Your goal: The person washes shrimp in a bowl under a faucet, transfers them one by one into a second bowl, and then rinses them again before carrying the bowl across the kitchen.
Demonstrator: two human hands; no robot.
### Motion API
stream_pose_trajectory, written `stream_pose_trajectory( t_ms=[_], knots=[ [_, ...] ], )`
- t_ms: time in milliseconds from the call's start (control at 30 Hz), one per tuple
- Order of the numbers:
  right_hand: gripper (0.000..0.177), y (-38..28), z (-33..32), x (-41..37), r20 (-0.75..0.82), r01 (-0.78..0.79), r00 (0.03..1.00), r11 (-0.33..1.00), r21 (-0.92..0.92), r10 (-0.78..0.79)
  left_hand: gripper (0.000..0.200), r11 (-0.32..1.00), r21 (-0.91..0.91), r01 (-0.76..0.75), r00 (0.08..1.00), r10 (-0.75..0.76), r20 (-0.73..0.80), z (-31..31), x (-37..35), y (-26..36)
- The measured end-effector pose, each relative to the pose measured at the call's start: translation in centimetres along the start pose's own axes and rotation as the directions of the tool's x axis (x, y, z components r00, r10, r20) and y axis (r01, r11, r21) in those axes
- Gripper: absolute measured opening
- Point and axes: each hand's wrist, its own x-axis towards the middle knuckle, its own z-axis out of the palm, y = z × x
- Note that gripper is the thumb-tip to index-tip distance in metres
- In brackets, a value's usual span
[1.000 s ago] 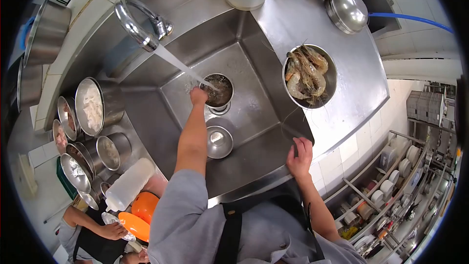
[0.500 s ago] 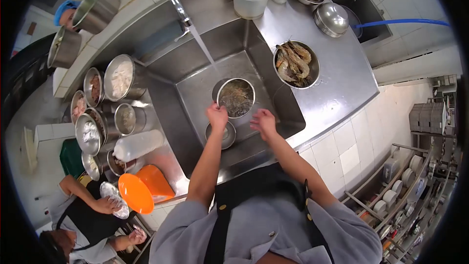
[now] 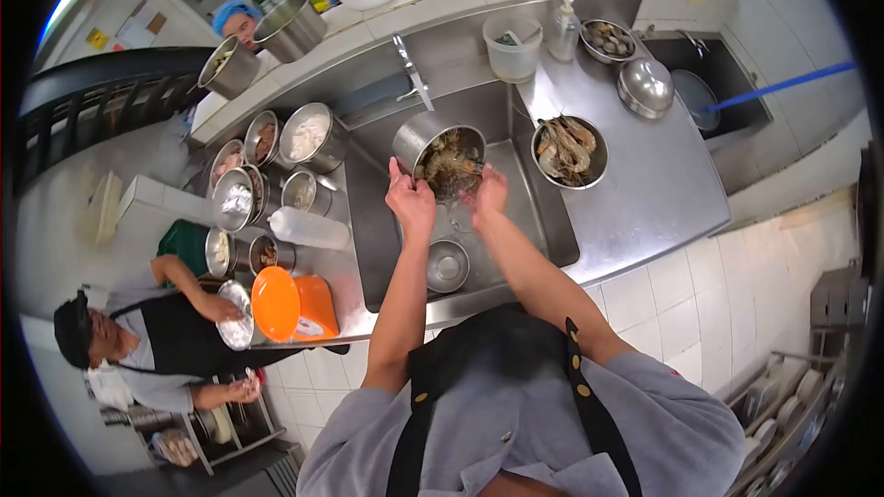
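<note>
A steel pot (image 3: 416, 136) holding shrimp and water is tilted toward me above the sink (image 3: 543, 221). My left hand (image 3: 410, 195) grips the pot's near rim on the left. At the rim's right side is my right hand (image 3: 486, 193), cupped against the opening, with water running down below it. A small steel bowl (image 3: 447, 265) stands on the sink floor beneath. The faucet (image 3: 410, 69) sticks out behind the pot.
A steel bowl of shrimp (image 3: 569, 151) sits on the counter to the right, with a lidded pot (image 3: 645, 86), a clam bowl (image 3: 609, 39) and a plastic tub (image 3: 512, 46) behind. Several steel containers crowd the left counter (image 3: 276, 166). A person (image 3: 157, 340) works at lower left beside an orange container (image 3: 290, 306).
The pot has been lifted from the sink floor and tilted toward me. My right hand has gone from the sink's front edge to the pot's rim. The view has pulled back.
</note>
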Motion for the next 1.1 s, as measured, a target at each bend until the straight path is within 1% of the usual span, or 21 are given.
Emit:
stream_pose_trajectory(
  t_ms=[33,133,200,233,267,300,333,400,433,467,500,533,567,633,700,767,800,833,900,1033,1100],
  knots=[
    [0.031,-0.2,-0.2,0.2,0.023,-0.01,1.0,1.0,-0.01,0.011,0.022,0.998,0.03,-0.049,0.999,0.049,-0.019,0.1,0.2,0.3],
    [0.033,-1.8,-0.8,-0.5,0.089,0.033,0.996,0.999,-0.036,-0.03,0.021,1.0,0.029,-0.008,0.999,0.009,-0.046,0.2,-0.2,1.6],
    [0.035,-2.7,-1.7,-1.1,0.158,0.214,0.974,0.872,-0.439,-0.16,0.021,0.997,0.075,-0.003,0.998,0.007,-0.065,0.3,-0.3,2.4],
    [0.035,-2.4,-2.6,-0.3,0.174,0.208,0.974,0.867,-0.452,-0.143,0.02,0.994,0.108,-0.005,0.998,0.011,-0.059,0.2,-0.5,2.7],
    [0.032,-2.1,-3.5,0.4,0.276,0.412,0.911,0.696,-0.589,-0.306,0.02,0.992,0.122,0.01,0.997,-0.001,-0.075,0.3,-0.7,3.0],
    [0.029,-2.3,-4.1,0.4,0.405,0.583,0.806,0.463,-0.667,-0.431,0.021,0.995,0.061,0.081,0.993,-0.076,-0.091,0.5,-0.9,3.2],
    [0.029,-2.3,-4.6,0.4,0.418,0.582,0.809,0.463,-0.668,-0.414,0.022,0.989,-0.003,0.149,0.984,-0.148,-0.101,0.6,-1.1,3.4],
    [0.025,-2.8,-5.2,-0.2,0.525,0.638,0.767,0.346,-0.688,-0.369,0.021,0.976,-0.017,0.219,0.967,-0.219,-0.129,0.9,-1.6,2.5],
    [0.025,-3.7,-5.1,-0.9,0.537,0.64,0.766,0.344,-0.687,-0.354,0.021,0.959,-0.042,0.28,0.948,-0.283,-0.144,0.9,-2.0,1.8],
    [0.027,-4.5,-4.9,-1.6,0.611,0.687,0.716,0.18,-0.704,-0.338,0.021,0.957,-0.035,0.288,0.944,-0.29,-0.156,1.0,-2.5,1.2],
    [0.029,-4.7,-4.9,-1.8,0.68,0.718,0.664,0.012,-0.696,-0.312,0.02,0.927,-0.159,0.34,0.914,-0.366,-0.177,1.2,-2.8,1.0],
    [0.029,-4.6,-5.0,-1.5,0.685,0.722,0.66,0.009,-0.692,-0.309,0.02,0.881,-0.286,0.377,0.88,-0.437,-0.186,1.3,-2.8,0.8],
    [0.03,-4.6,-4.9,-1.2,0.696,0.758,0.623,0.053,-0.65,-0.358,0.02,0.88,-0.291,0.375,0.879,-0.437,-0.19,1.1,-2.8,0.4],
    [0.031,-5.6,-4.1,-1.6,0.7,0.793,0.579,0.088,-0.603,-0.418,0.012,0.59,-0.512,0.624,0.708,-0.704,0.052,0.6,-2.1,0.5],
    [0.022,-7.1,-3.7,-1.9,0.629,0.8,0.583,0.225,-0.557,-0.515,0.006,0.533,-0.53,0.66,0.676,-0.729,0.108,0.1,-1.2,0.5],
    [0.021,-7.7,-4.1,0.3,0.607,0.783,0.62,0.353,-0.512,-0.496,0.004,0.473,-0.547,0.691,0.643,-0.748,0.165,-0.3,-0.1,0.3],
    [0.021,-9.0,-4.1,-0.4,0.562,0.72,0.693,0.424,-0.548,-0.451,0.007,0.433,-0.543,0.719,0.613,-0.763,0.203,-0.4,0.4,0.1],
    [0.021,-9.5,-4.5,-0.2,0.57,0.758,0.651,0.381,-0.53,-0.501,0.013,0.39,-0.538,0.748,0.58,-0.778,0.243,-0.2,0.9,-0.4],
    [0.022,-10.2,-5.3,-0.3,0.526,0.687,0.726,0.505,-0.523,-0.442,0.015,0.359,-0.551,0.753,0.584,-0.751,0.308,0.7,1.7,-2.1],
    [0.023,-8.8,-3.0,0.0,0.496,0.734,0.679,0.493,-0.467,-0.541,0.016,0.311,-0.531,0.788,0.573,-0.686,0.448,3.7,2.7,-4.8],
    [0.024,-7.6,-0.2,1.2,0.575,0.804,0.577,0.279,-0.525,-0.579,0.01,0.275,-0.538,0.797,0.556,-0.684,0.473,5.1,3.2,-4.8]
  ],
)
